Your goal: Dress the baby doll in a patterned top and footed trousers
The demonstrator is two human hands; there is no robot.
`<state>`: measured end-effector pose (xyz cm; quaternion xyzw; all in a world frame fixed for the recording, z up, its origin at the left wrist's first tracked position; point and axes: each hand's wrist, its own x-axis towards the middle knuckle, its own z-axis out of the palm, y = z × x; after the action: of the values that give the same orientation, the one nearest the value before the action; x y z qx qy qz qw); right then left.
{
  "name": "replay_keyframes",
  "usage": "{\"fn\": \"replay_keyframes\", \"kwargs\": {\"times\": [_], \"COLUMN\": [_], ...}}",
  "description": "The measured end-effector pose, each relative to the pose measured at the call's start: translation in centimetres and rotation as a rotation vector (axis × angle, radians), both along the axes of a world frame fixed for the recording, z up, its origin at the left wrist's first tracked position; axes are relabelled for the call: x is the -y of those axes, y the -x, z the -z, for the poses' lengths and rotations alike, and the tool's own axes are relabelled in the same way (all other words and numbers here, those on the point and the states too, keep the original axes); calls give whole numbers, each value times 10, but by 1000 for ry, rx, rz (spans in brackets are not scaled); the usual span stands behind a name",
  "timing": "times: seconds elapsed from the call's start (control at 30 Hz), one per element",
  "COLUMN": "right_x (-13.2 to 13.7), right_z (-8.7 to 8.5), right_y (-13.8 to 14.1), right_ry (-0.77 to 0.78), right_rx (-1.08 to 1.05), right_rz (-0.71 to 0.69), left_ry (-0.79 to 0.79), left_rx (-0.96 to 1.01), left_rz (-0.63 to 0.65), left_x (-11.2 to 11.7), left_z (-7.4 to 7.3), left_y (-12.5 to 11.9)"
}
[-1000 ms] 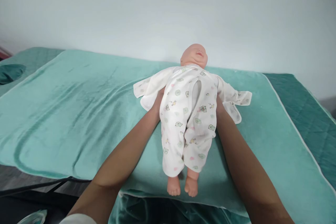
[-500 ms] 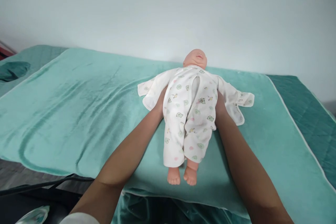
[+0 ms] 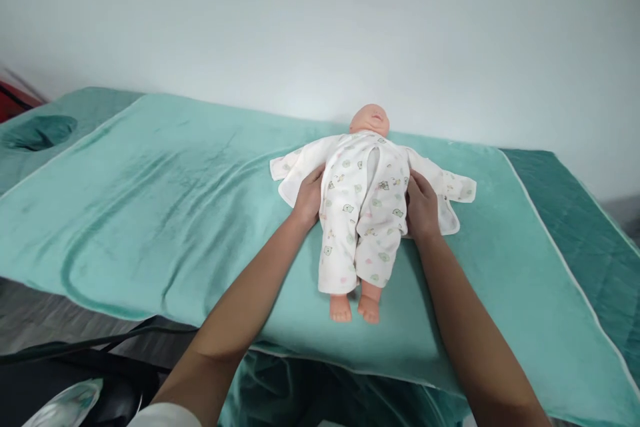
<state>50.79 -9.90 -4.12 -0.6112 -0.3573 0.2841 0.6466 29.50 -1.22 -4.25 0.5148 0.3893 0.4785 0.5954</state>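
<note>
Hands [image 3: 423, 205] partly hidden by doll [image 3: 383, 197]

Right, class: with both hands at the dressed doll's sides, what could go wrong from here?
The left hand and right hand might bunch the white printed cloth outfit they touch. The pink plastic-looking doll could bump the pale wall, its head being close. The wrinkled pale green velvety sheet could ruck up.

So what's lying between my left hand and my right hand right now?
In the head view, the clothed doll lies there face up on the green blanket, the left hand against one side, the right hand against the other.
</note>
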Motion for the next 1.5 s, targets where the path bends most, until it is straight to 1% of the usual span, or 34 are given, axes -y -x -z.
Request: {"fn": "replay_keyframes", "kwargs": {"times": [0.07,0.1,0.2,0.3,0.37,0.43,0.53,0.57,0.63,0.73,0.8,0.83,0.93,1.03,1.17,1.27,1.37,1.43,1.5], "right_x": [23,37,87,134,156,168,172,170,163,151,145,142,139,139,152,169,183,187,187], "right_z": [2,3,10,16,15,9,-6,-12,-24,-38,-43,-44,-42,-36,-35,-40,-41,-38,-31], "right_y": [9,15,39,62,75,86,100,104,112,125,133,136,140,139,138,139,139,135,126], "right_ry": [8,10,14,-35,-78,-102,-68,-28,103,325,410,420,362,281,128,29,-17,-41,-47], "right_rx": [148,199,325,593,761,857,969,1009,1079,1191,1257,1280,1283,1199,1067,977,991,974,893], "right_rz": [20,8,-82,-139,-165,-180,-257,-292,-335,-319,-303,-308,-332,-346,-380,-431,-495,-524,-492], "left_ry": [-95,-165,-406,-586,-659,-713,-752,-756,-745,-644,-542,-500,-421,-382,-403,-477,-566,-613,-661], "left_rx": [-84,-145,-307,-405,-465,-501,-529,-542,-583,-606,-544,-501,-387,-308,-293,-351,-460,-502,-481], "left_rz": [-31,-48,-91,-111,-50,60,160,173,184,186,188,193,197,200,210,208,211,212,195], "left_x": [13,20,49,85,110,133,157,161,165,163,161,161,162,166,174,181,188,191,192], "left_z": [2,5,12,19,22,25,31,32,34,30,24,20,9,-1,-10,-8,2,8,8], "left_y": [8,13,31,53,67,79,90,91,91,86,82,81,76,74,81,97,112,116,115]}}
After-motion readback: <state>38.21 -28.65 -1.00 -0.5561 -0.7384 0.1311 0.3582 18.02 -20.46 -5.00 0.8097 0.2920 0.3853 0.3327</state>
